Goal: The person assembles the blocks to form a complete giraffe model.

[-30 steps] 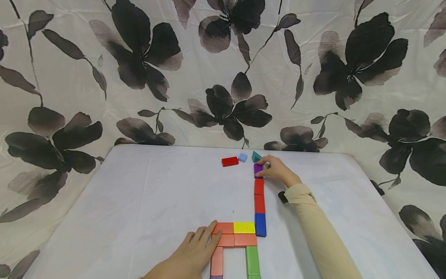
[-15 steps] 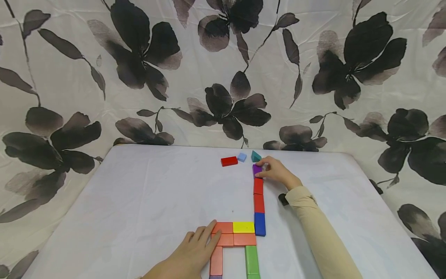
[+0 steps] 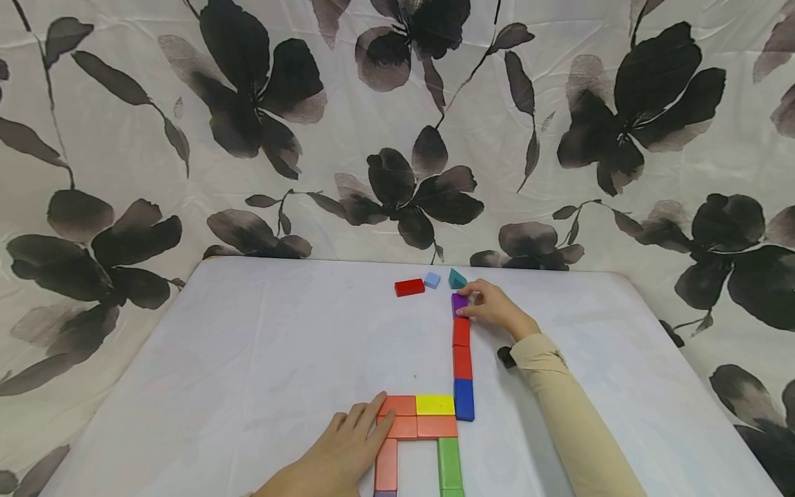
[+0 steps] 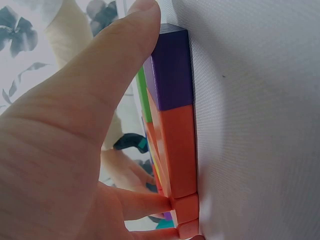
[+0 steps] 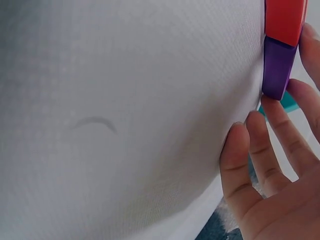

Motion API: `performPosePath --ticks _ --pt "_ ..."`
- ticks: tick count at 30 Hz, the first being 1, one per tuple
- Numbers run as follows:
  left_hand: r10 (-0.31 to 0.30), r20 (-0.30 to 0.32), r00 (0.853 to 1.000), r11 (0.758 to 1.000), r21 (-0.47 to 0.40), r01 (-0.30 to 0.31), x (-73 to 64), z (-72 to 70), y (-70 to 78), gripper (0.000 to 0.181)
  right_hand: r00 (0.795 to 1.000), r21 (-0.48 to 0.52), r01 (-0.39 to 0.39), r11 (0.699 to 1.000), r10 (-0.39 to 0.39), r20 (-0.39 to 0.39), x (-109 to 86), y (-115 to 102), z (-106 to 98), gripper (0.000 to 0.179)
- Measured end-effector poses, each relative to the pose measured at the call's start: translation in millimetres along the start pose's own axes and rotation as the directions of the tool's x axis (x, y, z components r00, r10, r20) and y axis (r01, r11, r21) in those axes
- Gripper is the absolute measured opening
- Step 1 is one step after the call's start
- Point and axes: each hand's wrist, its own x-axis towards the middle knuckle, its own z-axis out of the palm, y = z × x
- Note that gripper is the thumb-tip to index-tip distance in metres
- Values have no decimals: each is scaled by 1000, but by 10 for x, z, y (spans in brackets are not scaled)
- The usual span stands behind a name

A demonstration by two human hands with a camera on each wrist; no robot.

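Observation:
In the head view my right hand (image 3: 493, 305) pinches a purple block (image 3: 457, 304) at the far end of a straight row, thumb and a fingertip on it. Nearer in the row lie two red blocks (image 3: 462, 333) and a blue block (image 3: 464, 400). My left hand (image 3: 344, 442) rests at the left side of the orange blocks (image 3: 402, 428), its fingers extended over their corner. In the left wrist view the fingertips touch the orange blocks, and the thumb (image 4: 135, 30) lies by a dark purple block (image 4: 172, 70). A yellow block (image 3: 435, 405) adjoins the blue one.
Beyond the row, near the table's back edge, are a teal triangular block (image 3: 457, 278), a light blue block (image 3: 432, 280) and a loose red block (image 3: 410, 287). A green block (image 3: 450, 462) extends toward me. Behind the white table (image 3: 279, 345) hangs a floral cloth (image 3: 348, 124).

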Motion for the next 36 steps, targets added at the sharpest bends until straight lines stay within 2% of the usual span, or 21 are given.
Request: performPosePath --ticks 10,17,25,36 --pt "8 -13 1000 1000 18 -8 4 1 -1 119 1000 3 -22 1000 22 14 -18 -17 -10 43" --pt "12 -19 1000 1000 9 -12 0 -5 -2 120 1000 1 10 1000 -10 6 5 9 0 42" --pt "20 -32 999 999 47 -18 -3 -13 4 121 1000 -4 22 1000 -22 -3 23 34 21 42" --pt "7 -12 1000 999 43 -6 -2 -25 14 121 1000 -20 13 1000 -13 -3 8 23 24 45"
